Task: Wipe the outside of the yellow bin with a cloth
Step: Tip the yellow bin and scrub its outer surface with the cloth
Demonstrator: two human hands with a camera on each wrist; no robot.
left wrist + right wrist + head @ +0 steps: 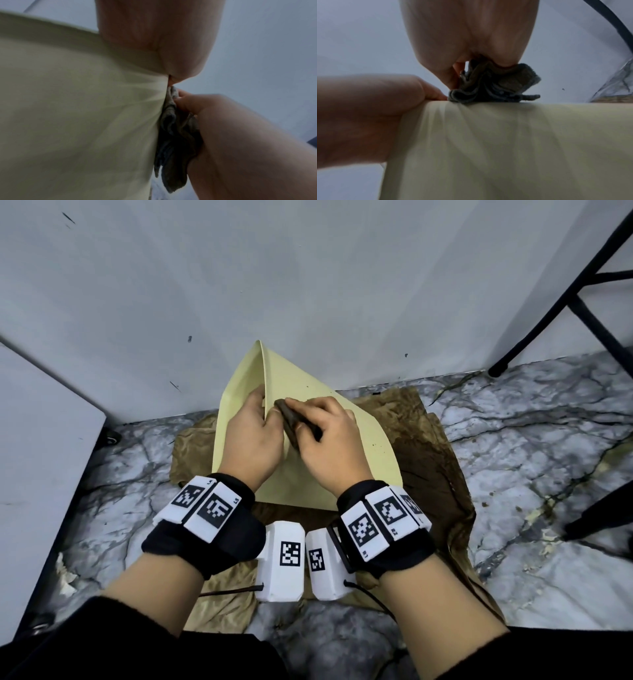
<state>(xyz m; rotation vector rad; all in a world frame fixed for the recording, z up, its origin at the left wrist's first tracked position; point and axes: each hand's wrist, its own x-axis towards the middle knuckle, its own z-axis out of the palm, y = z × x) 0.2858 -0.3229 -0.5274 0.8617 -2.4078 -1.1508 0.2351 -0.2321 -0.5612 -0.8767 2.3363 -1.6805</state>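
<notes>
right hand [329, 440] grips cloth [291, 422] | left hand [250, 436] holds yellow bin [359, 446]

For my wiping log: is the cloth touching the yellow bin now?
Touching. The right wrist view shows the cloth, bunched in the right hand, pressed flat on the bin with no gap.

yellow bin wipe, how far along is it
Under way. The left hand grips the pale yellow plastic bin at its corner edge; the right hand presses a bunched dark grey cloth there. Specks on the right face suggest more wiping remains.
</notes>
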